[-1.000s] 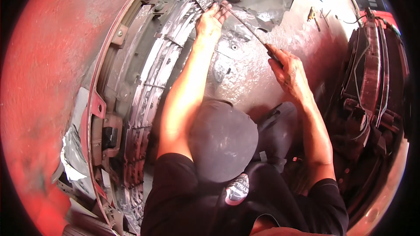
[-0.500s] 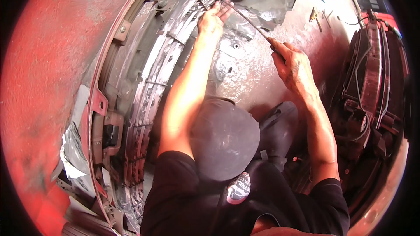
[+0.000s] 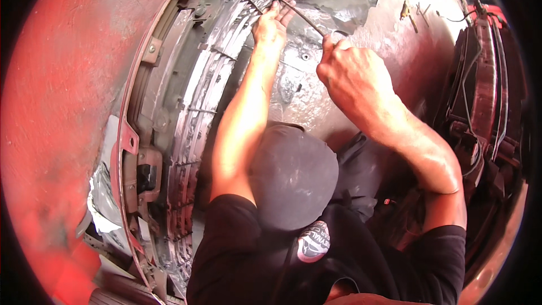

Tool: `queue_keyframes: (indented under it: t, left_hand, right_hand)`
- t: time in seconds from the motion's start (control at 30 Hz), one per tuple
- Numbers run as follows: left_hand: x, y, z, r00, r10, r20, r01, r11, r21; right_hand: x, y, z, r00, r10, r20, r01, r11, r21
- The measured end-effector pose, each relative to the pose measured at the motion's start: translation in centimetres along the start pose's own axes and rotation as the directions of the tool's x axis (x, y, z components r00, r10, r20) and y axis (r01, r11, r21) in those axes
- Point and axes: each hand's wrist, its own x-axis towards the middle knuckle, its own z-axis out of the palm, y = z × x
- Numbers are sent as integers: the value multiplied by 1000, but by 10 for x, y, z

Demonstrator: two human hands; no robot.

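My left hand is at the bumper's slatted grille, near the upper middle. A thin dark rod sticks out from its thumb side, pinched there, while the other fingers extend to the right. My right hand is closed around the hidden handle of a tool with a long, thin, dark shaft. That shaft slants up and left, its end by my left fingertips. Whether it touches the grille I cannot tell. Scuffed grey plastic of the bumper's inside lies below the shaft.
A bracketed bumper edge curves down the left, beside a red painted surface. Small tools lie on the pale sheet at upper right. Dark car parts stand at the right. My dark-clothed knee is between my arms.
My right hand has moved left and turned, so its back now faces up and its elbow is farther out. The tool came with it. My left hand has hardly moved.
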Motion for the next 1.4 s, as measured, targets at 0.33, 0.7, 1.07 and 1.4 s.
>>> queue_keyframes:
  t: [0.33,0.7,1.07,1.4]
  left_hand:
    - [5,-17,7,999,44,8,-45,999,31]
    - [7,-10,-1,997,77,13,-77,995,68]
    - [-1,-4,-8,997,-8,83,5,1000,31]
    - [-1,-17,-5,984,-53,169,46,998,43]
  right_hand:
    - [-11,84,81,999,19,-41,0,903,430]
    - [3,107,57,997,-32,-75,60,909,412]
    - [10,121,77,983,-65,-173,132,903,410]
    - [-31,104,58,975,218,41,-182,680,711]
